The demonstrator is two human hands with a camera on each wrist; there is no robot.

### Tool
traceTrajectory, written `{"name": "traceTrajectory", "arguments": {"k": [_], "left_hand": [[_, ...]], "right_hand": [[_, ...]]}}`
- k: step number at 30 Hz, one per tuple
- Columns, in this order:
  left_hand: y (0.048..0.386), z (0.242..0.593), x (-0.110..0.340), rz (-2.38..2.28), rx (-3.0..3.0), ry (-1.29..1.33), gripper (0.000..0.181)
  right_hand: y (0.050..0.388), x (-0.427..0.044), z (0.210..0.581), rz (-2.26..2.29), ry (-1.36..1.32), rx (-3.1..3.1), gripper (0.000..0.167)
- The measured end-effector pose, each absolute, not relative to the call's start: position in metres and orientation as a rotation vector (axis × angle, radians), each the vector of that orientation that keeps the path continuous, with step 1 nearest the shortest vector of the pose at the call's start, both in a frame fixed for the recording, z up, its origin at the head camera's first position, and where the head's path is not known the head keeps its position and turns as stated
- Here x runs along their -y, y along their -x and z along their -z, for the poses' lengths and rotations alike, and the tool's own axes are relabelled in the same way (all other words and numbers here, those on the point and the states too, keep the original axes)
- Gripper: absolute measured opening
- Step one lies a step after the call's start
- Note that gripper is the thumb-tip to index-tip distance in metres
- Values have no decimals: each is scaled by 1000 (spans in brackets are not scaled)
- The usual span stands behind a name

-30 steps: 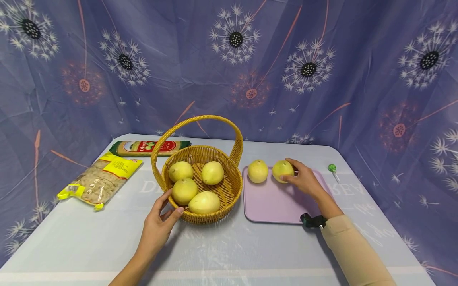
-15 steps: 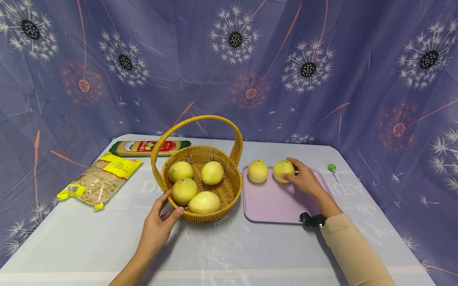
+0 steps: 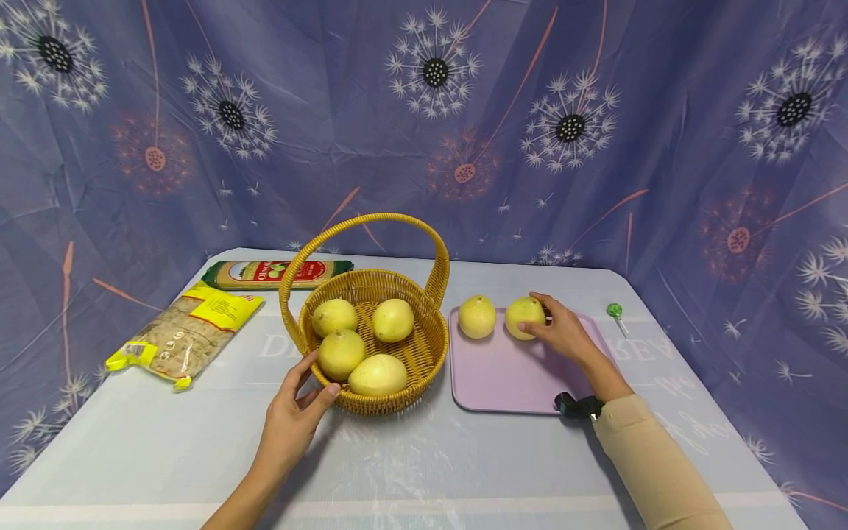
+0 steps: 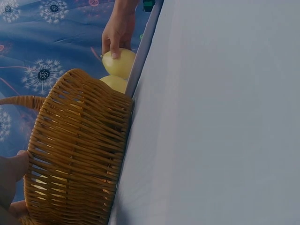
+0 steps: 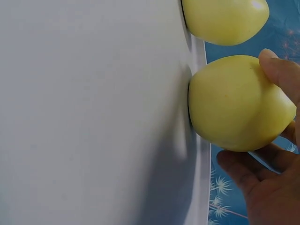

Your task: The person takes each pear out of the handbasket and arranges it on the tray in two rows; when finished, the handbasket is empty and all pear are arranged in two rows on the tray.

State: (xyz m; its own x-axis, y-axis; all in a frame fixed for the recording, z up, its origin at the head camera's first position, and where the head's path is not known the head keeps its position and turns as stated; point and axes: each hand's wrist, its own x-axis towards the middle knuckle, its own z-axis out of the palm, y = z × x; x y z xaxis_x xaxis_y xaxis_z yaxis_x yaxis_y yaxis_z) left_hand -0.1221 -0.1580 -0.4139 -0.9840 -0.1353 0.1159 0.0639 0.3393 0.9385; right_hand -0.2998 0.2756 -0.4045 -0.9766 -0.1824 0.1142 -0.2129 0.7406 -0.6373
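On the purple tray (image 3: 523,383), my right hand (image 3: 563,327) grips a yellow-green pomelo (image 3: 522,316) between thumb and fingers. Seen from the right wrist, that pomelo (image 5: 234,103) rests with its base on the tray's surface. Just left of it stands a second pomelo (image 3: 477,316), apart from my hand. My left hand (image 3: 294,412) holds the near left rim of a woven basket (image 3: 424,361) with a tall arched handle. Several pomelos (image 3: 377,375) lie inside the basket. In the left wrist view the basket wall (image 4: 79,154) hides most of its contents.
A clear and yellow food bag (image 3: 192,327) lies at the left, with a green-ended noodle pack (image 3: 278,272) behind it. At the right is a green lollipop (image 3: 615,315). A black strap-like piece (image 3: 578,407) shows by my right wrist, over the tray's front edge.
The pomelo under my right hand has shifted very slightly to the right. My left hand and the basket have stayed in place.
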Motion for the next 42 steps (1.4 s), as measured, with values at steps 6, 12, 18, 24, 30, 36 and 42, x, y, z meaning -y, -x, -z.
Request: {"name": "traceTrajectory", "arguments": {"k": [6,12,18,24,30,36,42], "left_hand": [[122,414,158,1713,2429,-69,65],[122,414,158,1712,2432,-72,65],[122,414,158,1707,2432,-71,65],[122,414,158,1710,2432,-73,65],[123,414,158,1708,2431,-71,64],[122,414,158,1699,2439,-77,65],[123,414,158,1692,2444,-75,65]], "right_hand": [[301,-277,405,-1079,-338,2851,81],[300,-276,403,-1113,-342,2825,81],[296,-269,395,-1071,-374,2813,80],[288,-259,384,-975,-423,2793,78],[277,-245,372,-980,-500,2711,70],[265,-226,363,-953,-614,2612,66],[254,-205,354,-920,-736,2583,67]]}}
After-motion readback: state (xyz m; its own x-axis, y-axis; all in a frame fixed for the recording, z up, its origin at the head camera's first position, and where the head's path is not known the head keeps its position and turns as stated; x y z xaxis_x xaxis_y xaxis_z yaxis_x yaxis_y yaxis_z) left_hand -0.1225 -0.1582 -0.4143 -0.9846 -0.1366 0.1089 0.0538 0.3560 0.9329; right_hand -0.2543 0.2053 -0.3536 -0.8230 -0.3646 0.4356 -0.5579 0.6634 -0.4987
